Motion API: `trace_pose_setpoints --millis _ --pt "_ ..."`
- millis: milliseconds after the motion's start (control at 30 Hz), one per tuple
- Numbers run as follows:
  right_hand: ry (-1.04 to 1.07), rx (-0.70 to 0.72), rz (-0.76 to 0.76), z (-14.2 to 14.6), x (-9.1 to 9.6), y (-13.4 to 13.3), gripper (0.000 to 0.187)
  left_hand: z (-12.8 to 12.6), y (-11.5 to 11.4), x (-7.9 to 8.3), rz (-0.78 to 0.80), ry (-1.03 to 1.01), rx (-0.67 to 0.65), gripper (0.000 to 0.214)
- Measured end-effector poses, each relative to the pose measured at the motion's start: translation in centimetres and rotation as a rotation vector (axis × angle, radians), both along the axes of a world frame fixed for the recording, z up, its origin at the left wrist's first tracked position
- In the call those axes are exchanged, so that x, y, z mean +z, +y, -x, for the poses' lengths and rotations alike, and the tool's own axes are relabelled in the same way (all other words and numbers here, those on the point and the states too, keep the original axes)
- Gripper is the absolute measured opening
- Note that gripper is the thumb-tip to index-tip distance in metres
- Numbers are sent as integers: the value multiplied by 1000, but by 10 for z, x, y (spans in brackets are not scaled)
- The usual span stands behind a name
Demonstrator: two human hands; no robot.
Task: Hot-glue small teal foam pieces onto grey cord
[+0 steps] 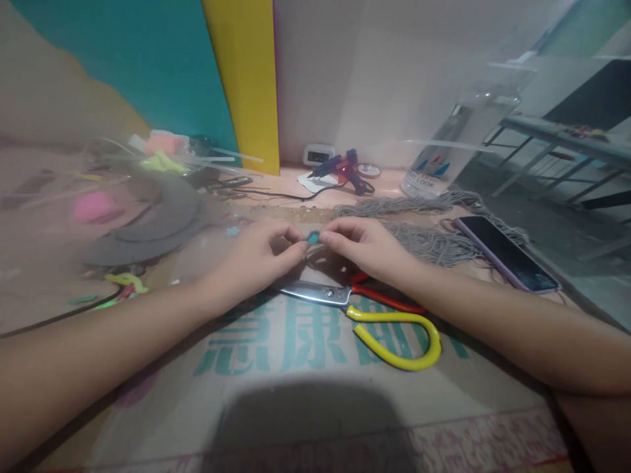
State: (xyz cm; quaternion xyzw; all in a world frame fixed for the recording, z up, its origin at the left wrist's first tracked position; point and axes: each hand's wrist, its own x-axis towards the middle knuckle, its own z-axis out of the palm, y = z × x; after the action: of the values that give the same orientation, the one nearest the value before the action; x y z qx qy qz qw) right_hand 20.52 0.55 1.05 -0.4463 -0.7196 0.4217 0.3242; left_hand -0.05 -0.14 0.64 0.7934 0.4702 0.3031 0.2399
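Between the fingertips of both hands is a small teal piece (pixel 313 238), too small and blurred to name its kind. My left hand (pixel 276 246) pinches its left end with thumb and forefinger. At its right end, my right hand (pixel 357 242) closes its fingertips in the same way. Just below the hands lies a pair of scissors (pixel 340 295) with one red and one yellow handle, its blades pointing left and partly under my left wrist. Grey cord (pixel 424 243) lies in a loose heap beyond my right wrist.
A glue gun (pixel 340 165) with a red light stands at the back beside a small digital clock (pixel 319 155). At right are a phone (pixel 507 253) and a clear bottle (pixel 444 144). Grey discs (pixel 148 230) and bright scraps (pixel 129 282) lie at left.
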Motion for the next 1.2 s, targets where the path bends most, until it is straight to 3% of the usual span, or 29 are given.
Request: trace_pose_setpoints --millis 433,800,1000,1200 --pt "-53 -57 4 1 0 0 28 1 -1 0 -15 -32 -26 26" --pt "-200 -14 -192 2 4 -4 21 0 0 -1 -5 0 -18 25" --pt "-210 -10 -236 2 4 -4 21 -2 2 0 44 10 -46 30" --pt "-199 -7 -247 2 4 -4 23 0 0 2 43 -16 12 27"
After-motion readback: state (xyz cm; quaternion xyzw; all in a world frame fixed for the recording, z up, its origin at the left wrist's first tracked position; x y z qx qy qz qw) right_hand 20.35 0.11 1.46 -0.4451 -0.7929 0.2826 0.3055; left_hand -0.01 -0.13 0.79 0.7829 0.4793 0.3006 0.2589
